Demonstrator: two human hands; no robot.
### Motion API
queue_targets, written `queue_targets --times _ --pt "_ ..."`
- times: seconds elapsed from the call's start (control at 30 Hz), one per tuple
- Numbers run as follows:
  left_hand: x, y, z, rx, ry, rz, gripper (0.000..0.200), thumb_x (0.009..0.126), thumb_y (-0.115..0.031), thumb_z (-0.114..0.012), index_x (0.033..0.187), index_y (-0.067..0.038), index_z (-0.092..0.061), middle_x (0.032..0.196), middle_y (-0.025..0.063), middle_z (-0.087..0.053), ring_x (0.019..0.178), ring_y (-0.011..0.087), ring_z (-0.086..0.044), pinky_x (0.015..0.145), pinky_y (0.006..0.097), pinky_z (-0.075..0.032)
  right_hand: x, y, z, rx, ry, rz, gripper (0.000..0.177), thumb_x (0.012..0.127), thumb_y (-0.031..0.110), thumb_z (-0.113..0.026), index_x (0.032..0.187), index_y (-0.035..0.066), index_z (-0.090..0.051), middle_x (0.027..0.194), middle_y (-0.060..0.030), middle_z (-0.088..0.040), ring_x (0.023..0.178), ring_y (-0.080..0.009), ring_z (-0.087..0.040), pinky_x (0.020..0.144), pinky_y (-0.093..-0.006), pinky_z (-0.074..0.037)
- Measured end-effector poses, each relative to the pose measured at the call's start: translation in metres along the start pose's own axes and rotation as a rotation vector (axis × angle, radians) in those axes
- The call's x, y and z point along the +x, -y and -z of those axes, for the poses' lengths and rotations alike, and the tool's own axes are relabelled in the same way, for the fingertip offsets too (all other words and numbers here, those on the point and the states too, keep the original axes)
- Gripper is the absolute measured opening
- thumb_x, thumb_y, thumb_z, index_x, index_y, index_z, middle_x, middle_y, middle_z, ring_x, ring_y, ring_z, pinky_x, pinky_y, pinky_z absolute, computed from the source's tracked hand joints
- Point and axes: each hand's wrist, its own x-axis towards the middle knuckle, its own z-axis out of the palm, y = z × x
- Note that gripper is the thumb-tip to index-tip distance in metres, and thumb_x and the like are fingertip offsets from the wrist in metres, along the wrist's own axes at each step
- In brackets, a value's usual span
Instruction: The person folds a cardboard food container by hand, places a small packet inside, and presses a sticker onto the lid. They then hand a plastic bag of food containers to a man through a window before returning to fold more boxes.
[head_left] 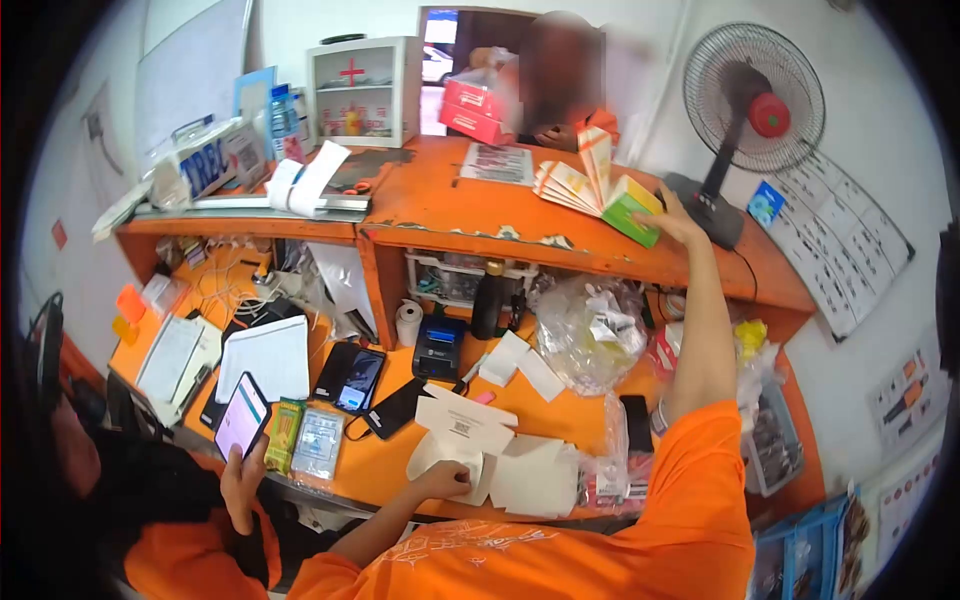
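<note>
My right arm stretches up to the raised orange counter, where my right hand [675,220] has its fingers on the right side of a small green and yellow box [632,208]. Several white and orange folded cards or packets [570,188] fan out just left of that box. Lower down, my left hand [445,481] is closed and rests over an opened cream cardboard box [535,473] on the desk. Whatever may be inside those fingers is hidden. An upright flap [465,420] with a printed code stands behind my left hand.
At left, a co-worker's hand [240,485] holds a phone [243,415]. Across the counter, a person stands near red boxes [472,110]. A fan [755,100] stands at the right. A card terminal [438,347], phones [360,378] and plastic bags [590,335] crowd the desk.
</note>
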Motion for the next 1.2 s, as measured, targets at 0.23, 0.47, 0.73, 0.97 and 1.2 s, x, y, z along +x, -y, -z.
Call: queue_targets --times 0.23,0.47,0.73,0.97,1.2 --pt "-0.018 0.004 -0.005 -0.019 -0.284 -0.022 0.021 0.068 -0.023 -0.062 0.072 -0.002 -0.062 0.065 0.0127 -0.059 0.059 0.0218 -0.056 0.058 0.0314 -0.044 0.005 -0.022 -0.01 0.432 0.157 0.192 0.085 0.06 0.016 -0.076 0.129 -0.002 -0.029 0.121 -0.0119 -0.044 0.112 -0.02 -0.041 0.094 -0.0278 -0.032" --pt "-0.02 -0.007 -0.001 -0.45 -0.441 0.023 0.01 0.072 -0.011 -0.061 0.07 -0.001 -0.061 0.059 -0.0005 -0.055 0.055 0.0045 -0.048 0.052 0.0214 -0.04 -0.057 -0.001 0.013 -0.135 -0.551 0.285 0.086 0.066 0.038 -0.07 0.132 0.005 -0.026 0.134 -0.0241 -0.023 0.125 -0.0334 -0.024 0.1 -0.0393 -0.021" --pt "-0.005 -0.02 0.003 -0.736 -0.552 -0.025 0.003 0.075 -0.003 -0.055 0.074 0.0 -0.056 0.07 0.003 -0.059 0.066 0.0066 -0.054 0.061 0.0208 -0.043 -0.297 0.068 -0.202 0.691 0.472 0.02 0.022 0.084 0.016 -0.053 0.102 0.002 -0.051 0.089 -0.0073 -0.054 0.083 -0.0144 -0.055 0.067 -0.0261 -0.046" --pt "-0.001 -0.014 -0.016 -0.635 -0.636 -0.007 0.009 0.073 -0.007 -0.056 0.066 -0.002 -0.053 0.061 0.001 -0.054 0.057 0.0062 -0.05 0.053 0.0202 -0.04 -0.373 0.099 -0.279 0.982 0.74 -0.607 0.032 0.081 0.029 -0.056 0.084 -0.003 -0.052 0.067 -0.0088 -0.057 0.052 -0.0155 -0.059 0.037 -0.0228 -0.041" --pt "-0.006 -0.009 -0.014 -0.505 -0.503 0.235 0.018 0.069 -0.016 -0.057 0.061 0.001 -0.056 0.051 0.0062 -0.053 0.047 0.01 -0.051 0.044 0.0241 -0.04 -0.386 0.074 -0.299 0.941 0.752 -0.568 0.019 0.079 0.018 -0.061 0.071 0.001 -0.055 0.061 -0.0102 -0.058 0.048 -0.0137 -0.057 0.036 -0.0198 -0.036"
